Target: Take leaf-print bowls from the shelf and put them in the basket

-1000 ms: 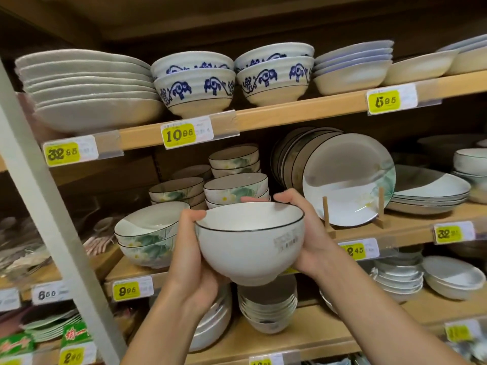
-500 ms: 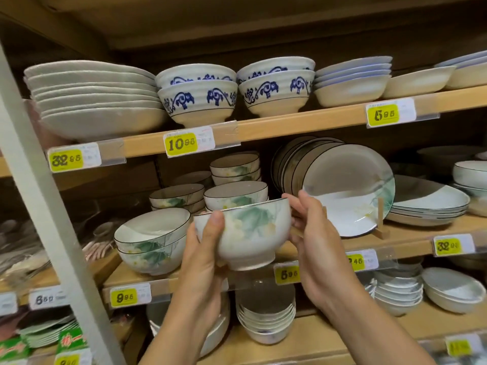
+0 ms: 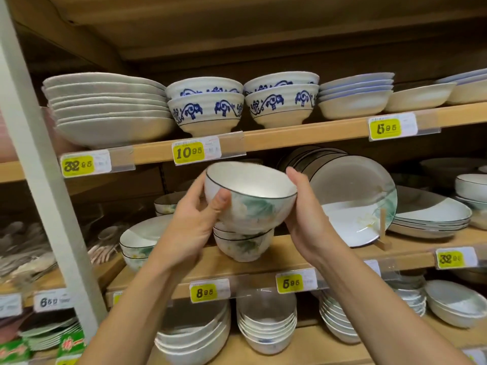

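Leaf-print bowl (image 3: 253, 204) is up in the air between both hands, tipped so you look straight into its white inside, with a dark line round the rim and a green leaf on the wall facing us. The left hand (image 3: 192, 227) has its grip on the bowl's left side, thumb pressed on the front wall and the other fingers round the back. The right hand (image 3: 305, 214) cups the right side with fingers curled up to the rim, so both grips are closed on this one bowl. Directly under the grip sits a short stack of matching bowls (image 3: 243, 246) on the middle shelf (image 3: 303, 255), and honestly I can't tell if the held one touches the top of that stack or hangs just clear. Lower and left of the grip is a wider pair of leaf bowls (image 3: 139, 241). Right of the grip a big leaf-print plate (image 3: 350, 204) leans upright in a wooden stand (image 3: 383, 233), with more plates behind it. Above the grip the upper shelf carries blue-scroll bowls (image 3: 208, 111), with wide white dishes (image 3: 105, 114) to their left. A yellow 10.95 tag (image 3: 188, 153) sits just above the bowl's rim. Below the grip are an 8.95 tag (image 3: 205, 293) and a 5.95 tag (image 3: 290, 283), then stacked plain white bowls (image 3: 266, 327) on the lower shelf.
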Motion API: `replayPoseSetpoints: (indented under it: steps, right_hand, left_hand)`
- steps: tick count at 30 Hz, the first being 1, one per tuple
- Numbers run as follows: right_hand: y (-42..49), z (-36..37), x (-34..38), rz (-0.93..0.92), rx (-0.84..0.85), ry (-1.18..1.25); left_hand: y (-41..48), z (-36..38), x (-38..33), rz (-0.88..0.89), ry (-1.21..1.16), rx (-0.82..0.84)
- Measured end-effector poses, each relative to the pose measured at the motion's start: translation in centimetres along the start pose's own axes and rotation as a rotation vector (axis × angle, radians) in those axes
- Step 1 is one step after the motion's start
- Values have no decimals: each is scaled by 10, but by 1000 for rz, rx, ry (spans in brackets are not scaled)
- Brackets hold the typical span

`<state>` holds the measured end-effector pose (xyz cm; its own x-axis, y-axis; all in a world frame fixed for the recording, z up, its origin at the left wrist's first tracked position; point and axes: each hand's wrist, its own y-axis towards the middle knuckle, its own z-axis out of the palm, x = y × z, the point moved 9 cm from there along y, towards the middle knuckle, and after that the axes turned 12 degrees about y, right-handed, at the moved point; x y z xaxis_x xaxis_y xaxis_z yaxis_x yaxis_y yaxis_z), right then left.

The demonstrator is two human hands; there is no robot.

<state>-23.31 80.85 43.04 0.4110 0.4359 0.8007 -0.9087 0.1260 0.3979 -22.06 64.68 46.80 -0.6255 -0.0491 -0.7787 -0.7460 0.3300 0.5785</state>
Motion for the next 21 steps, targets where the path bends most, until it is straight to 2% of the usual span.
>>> replayPoseSetpoints:
  steps: [3,9,17,21]
  right_hand:
    - [22,1,4,-47,-52,18]
    - [52,-8,0,-105,-169,1]
    - [78,-11,0,-193,-264,-55]
    - [89,-18,-12,-189,-310,-125]
  left_hand:
    - [18,-9,-4,55,68,26]
    - [37,-14,22,40,73,57]
    - [61,-21,51,38,63,-23]
    - [72,-25,63,66,180,-27]
